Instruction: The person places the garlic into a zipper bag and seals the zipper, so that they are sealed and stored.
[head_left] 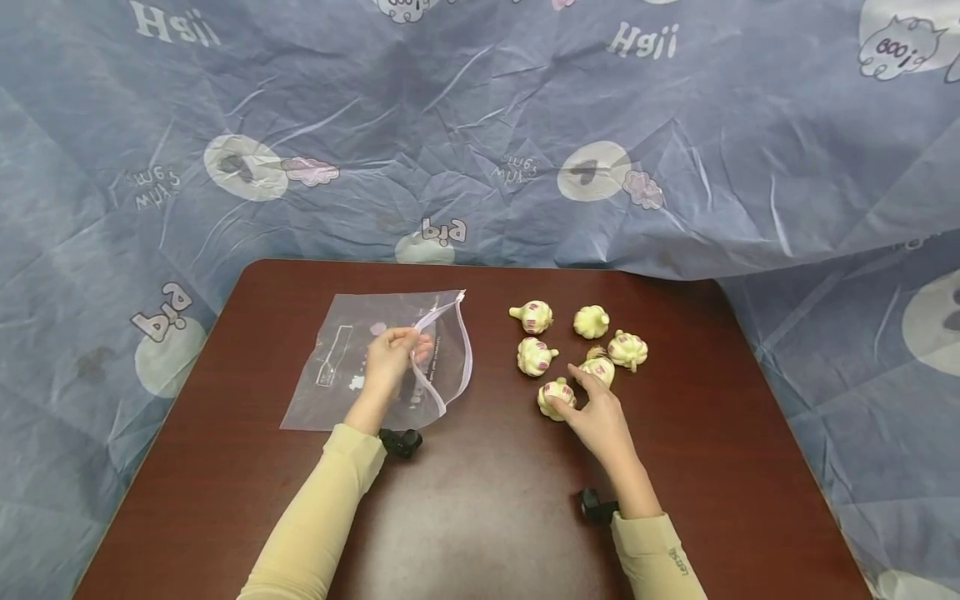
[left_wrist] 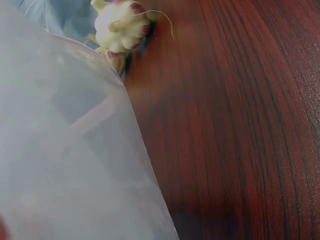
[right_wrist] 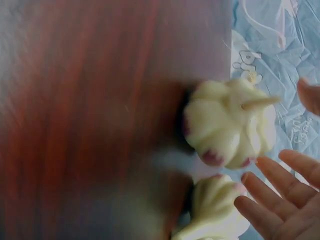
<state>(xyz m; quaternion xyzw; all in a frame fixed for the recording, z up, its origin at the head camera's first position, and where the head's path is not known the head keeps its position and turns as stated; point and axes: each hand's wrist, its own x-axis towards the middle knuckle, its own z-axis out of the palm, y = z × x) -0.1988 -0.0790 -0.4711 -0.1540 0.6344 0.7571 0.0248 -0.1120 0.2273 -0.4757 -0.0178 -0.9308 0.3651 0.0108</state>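
– What is the largest thing here?
– It is the blue-grey cloth (head_left: 480, 108), which hangs at the back and carries printed words and pale round spots.
– And in front of it?
– There is a dark red-brown table (head_left: 480, 525). On its left part lies a transparent zipper bag (head_left: 303, 408). The mouth is on the right side, and its two lips stand apart.
– Does a person work there?
– Yes, two pale yellow sleeves (head_left: 315, 517) reach in from the near side. The left hand (head_left: 388, 358) pinches the bag near the mouth. The right hand (head_left: 598, 412) is wide, with thumb and fingers spread about the nearest garlic bulb (head_left: 557, 400). If they touch it, I cannot tell.
– Is it the only bulb?
– No, six lie to the right of the bag, cream with purple marks. A second garlic bulb (head_left: 600, 372), with dry roots, is partly hidden behind the right hand.
– Which things are smaller?
– At each wrist sits a black camera (head_left: 405, 443). The smallest is the white slider (head_left: 461, 296), at the far end of the zip.
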